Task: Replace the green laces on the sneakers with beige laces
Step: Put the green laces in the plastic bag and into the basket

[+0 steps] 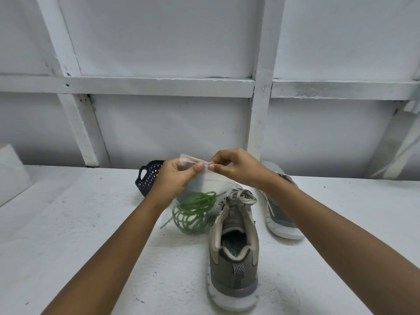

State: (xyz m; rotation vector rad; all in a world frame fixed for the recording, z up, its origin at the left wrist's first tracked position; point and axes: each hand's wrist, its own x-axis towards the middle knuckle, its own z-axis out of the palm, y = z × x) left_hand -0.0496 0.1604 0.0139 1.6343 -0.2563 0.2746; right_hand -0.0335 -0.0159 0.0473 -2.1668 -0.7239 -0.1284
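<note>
Left hand [175, 176] and right hand [234, 169] each pinch the top edge of a clear bag [201, 179] held up between them. The green laces [195, 212] sit coiled in the bag's bottom, just below the left hand. The sneaker [234, 258] below the right wrist already carries beige laces [242, 197]. Risk: the thin film slips from one pinch, the mouth sags and the coil spills out.

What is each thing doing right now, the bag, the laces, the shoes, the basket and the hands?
Clear bag: held up by its top edge.
Green laces: coiled inside the bag.
Left hand: pinches the bag's top.
Right hand: pinches the bag's top.
Near sneaker: upright, beige laces threaded and tied.
Far sneaker: partly hidden, laces not visible.
Basket: on the table, contents hidden.
</note>
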